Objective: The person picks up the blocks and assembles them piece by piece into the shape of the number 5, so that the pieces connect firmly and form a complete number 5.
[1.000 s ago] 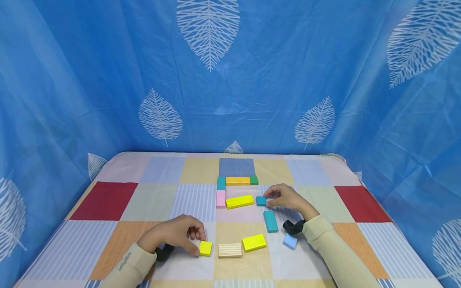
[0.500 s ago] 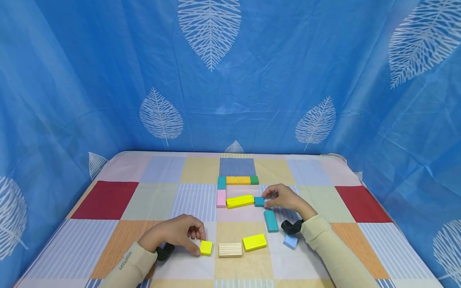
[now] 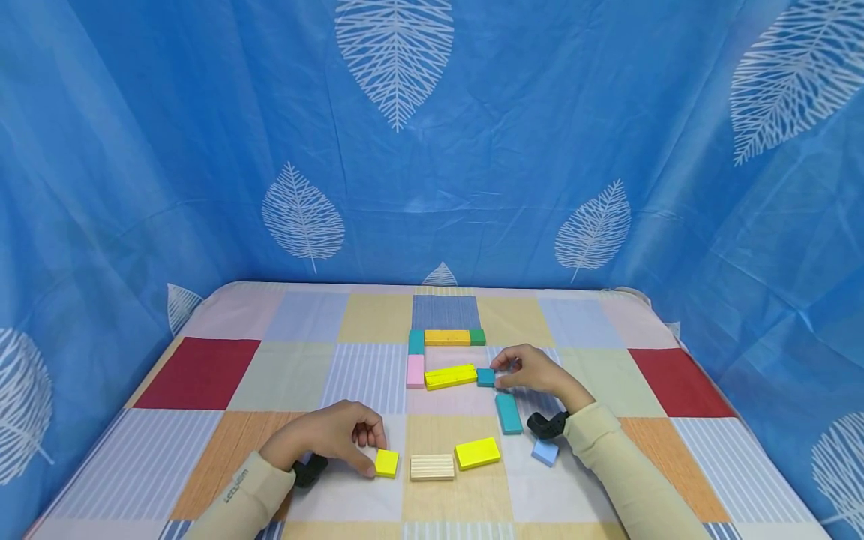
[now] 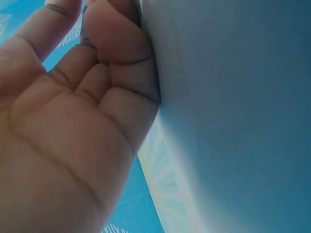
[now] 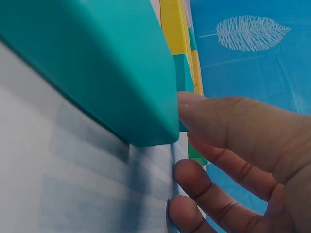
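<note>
- Right hand (image 3: 538, 373): thumb and forefinger nearly closed, pinching the right edge of the blue square (image 3: 484, 377); other fingers bent, tips at the cloth in the right wrist view.
- Blue square: lies on the cloth (image 3: 331, 504), its left side against or just beside the right end of the yellow bar (image 3: 450, 376).
- Yellow bar: slightly askew, right end farther back; left end at the pink block (image 3: 415, 372).
- Pink block: meets the rear teal block (image 3: 416, 342) behind it; from there the orange bar (image 3: 446, 337) and green square (image 3: 477, 337) run rightward in a row.
- Left hand (image 3: 332, 433): resting low on the cloth, fingers loosely curled, thumb extended, holding nothing; thumb tip at the left edge of the yellow square (image 3: 387, 463). Contact unclear.
- Wood block (image 3: 432, 467): right of the yellow square, apart from it; yellow block (image 3: 477, 453) just beside, tilted.
- Front teal block (image 3: 509, 414): near side of the right hand, fills much of the right wrist view.
- Light blue square (image 3: 544, 452): by the right wrist.
</note>
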`<state>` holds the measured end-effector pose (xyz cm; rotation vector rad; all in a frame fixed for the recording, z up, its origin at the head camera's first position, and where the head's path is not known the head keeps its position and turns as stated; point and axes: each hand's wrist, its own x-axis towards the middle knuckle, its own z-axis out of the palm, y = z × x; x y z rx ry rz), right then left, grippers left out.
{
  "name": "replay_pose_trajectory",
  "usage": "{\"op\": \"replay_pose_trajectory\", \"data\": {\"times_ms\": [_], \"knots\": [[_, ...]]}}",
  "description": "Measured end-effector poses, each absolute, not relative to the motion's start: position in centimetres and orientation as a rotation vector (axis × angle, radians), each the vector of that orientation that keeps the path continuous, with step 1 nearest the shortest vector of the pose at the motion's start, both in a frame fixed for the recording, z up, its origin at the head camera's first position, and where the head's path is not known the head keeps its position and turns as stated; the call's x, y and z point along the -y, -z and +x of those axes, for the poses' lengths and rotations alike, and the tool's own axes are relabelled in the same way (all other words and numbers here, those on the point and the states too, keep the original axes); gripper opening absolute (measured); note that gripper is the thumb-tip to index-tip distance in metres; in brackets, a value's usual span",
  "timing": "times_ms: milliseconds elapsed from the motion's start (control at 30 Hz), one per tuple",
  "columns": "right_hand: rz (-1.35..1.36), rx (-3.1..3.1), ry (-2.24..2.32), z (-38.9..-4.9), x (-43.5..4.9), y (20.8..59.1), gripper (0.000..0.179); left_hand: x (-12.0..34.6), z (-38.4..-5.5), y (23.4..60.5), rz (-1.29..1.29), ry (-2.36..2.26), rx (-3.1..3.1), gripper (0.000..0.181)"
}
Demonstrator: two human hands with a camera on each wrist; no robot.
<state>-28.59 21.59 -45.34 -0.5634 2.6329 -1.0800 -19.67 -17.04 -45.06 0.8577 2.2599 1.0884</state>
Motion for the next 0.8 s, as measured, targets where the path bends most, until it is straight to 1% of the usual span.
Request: {"op": "replay_pose_trajectory", "data": {"times_ms": [300, 800], "knots": [[-0.61, -2.622, 1.154, -27.7, -22.4, 45.5, 0.024, 16.9, -19.7, 45.2, 0.858, -1.09, -2.252, 0.023], [-0.629, -2.566, 1.306, -24.3, -23.9, 44.6, 0.024, 16.8, -19.5, 45.1, 0.847, -1.092, -2.256, 0.023]]}}
